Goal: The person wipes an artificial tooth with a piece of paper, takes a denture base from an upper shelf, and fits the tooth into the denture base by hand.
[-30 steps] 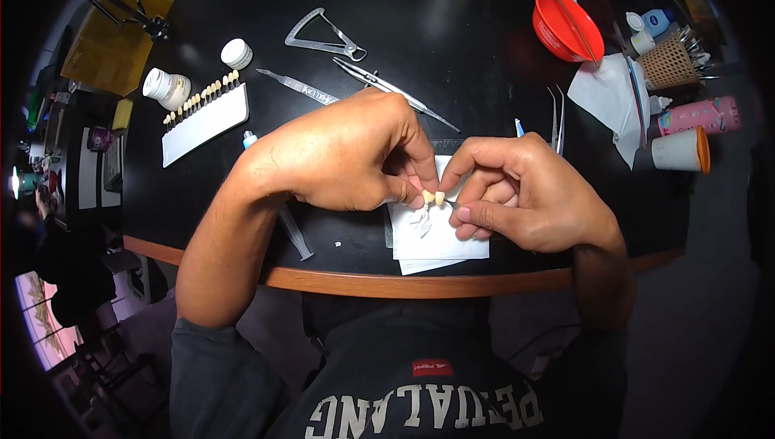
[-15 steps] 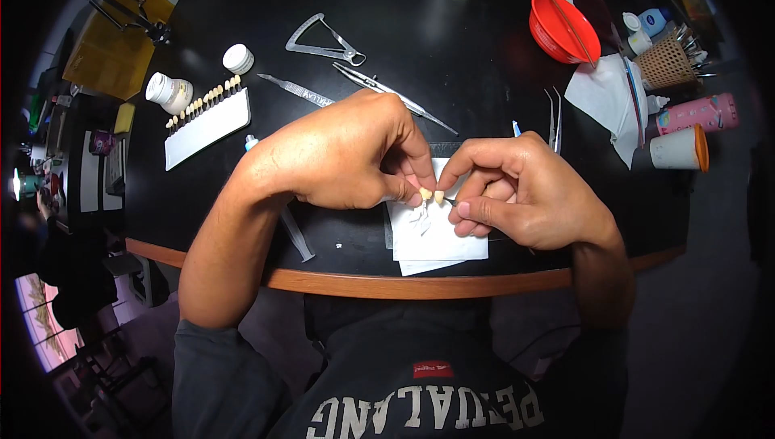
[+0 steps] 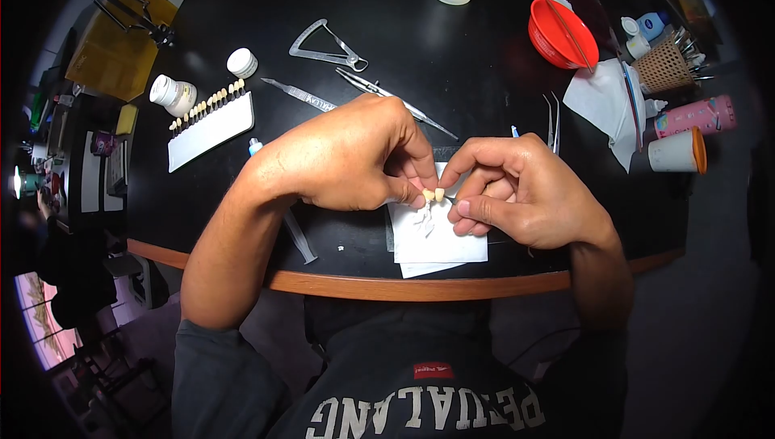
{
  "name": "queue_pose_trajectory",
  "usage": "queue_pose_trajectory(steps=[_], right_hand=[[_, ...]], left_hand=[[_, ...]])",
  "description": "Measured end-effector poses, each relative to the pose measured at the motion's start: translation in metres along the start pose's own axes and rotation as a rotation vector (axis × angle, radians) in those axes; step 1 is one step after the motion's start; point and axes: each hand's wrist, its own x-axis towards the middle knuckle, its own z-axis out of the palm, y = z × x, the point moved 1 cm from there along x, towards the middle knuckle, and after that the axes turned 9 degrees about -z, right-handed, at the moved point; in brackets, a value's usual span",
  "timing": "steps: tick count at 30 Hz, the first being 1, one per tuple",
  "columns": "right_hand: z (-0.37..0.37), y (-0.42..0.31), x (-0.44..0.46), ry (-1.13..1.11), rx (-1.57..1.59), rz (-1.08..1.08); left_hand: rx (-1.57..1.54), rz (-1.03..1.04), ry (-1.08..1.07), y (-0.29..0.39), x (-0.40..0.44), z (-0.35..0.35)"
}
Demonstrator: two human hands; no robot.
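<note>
My left hand (image 3: pixel 355 155) pinches a small yellowish dental crown (image 3: pixel 428 195) between thumb and fingertips. In my right hand (image 3: pixel 521 193), closed fingers hold a tooth-shaped shade tab (image 3: pixel 439 194) by its thin dark stem, most of which they cover. Crown and tab are side by side, seemingly touching. Beneath them lie folded white paper sheets (image 3: pixel 452 249) with crumpled white scraps on top. To the left, the white shade guide (image 3: pixel 211 134) carries a row of tooth-coloured tabs.
Tweezers (image 3: pixel 400 105), a metal caliper (image 3: pixel 327 47) and a syringe (image 3: pixel 299 237) lie around my hands. White jars (image 3: pixel 173 95) stand at left. On the right are a red bowl (image 3: pixel 563 35), curved tweezers (image 3: pixel 553 124), a tissue (image 3: pixel 604 108) and an orange-lidded cup (image 3: pixel 676 151).
The gap between the crown and the shade tab has closed, and they now sit right beside each other. Both hands keep their grips; the whole view has shifted slightly.
</note>
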Motion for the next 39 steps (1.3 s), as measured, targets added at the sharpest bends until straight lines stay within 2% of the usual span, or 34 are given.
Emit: queue_pose_trajectory(steps=[13,16,19,22,28,31,34,37,39], right_hand=[[-0.003,0.0,-0.003,0.064,-0.003,-0.055],[-0.007,0.006,-0.001,0.169,-0.336,-0.237],[-0.007,0.001,0.002,0.398,-0.69,-0.323],[-0.01,0.009,0.004,0.458,-0.77,-0.386],[-0.01,0.017,0.005,0.423,-0.86,-0.396],[-0.008,0.018,0.005,0.417,-0.859,-0.378],[-0.007,0.015,0.005,0.478,-0.852,-0.474],[-0.007,0.002,0.001,0.446,-0.587,-0.333],[-0.002,0.003,0.001,0.389,-0.4,-0.336]], left_hand=[[-0.032,0.023,0.025,0.0,0.0,-0.001],[-0.046,0.033,0.055,0.001,0.0,0.0],[-0.078,0.028,0.089,0.003,0.0,0.0],[-0.052,0.026,0.11,0.008,-0.001,-0.002],[-0.091,0.051,0.135,0.008,0.0,0.001],[-0.091,0.077,0.144,0.006,0.001,0.001],[-0.076,0.098,0.172,0.007,0.001,0.001],[-0.044,0.093,0.236,0.012,0.0,0.001],[-0.042,0.109,0.271,0.01,0.0,0.002]])
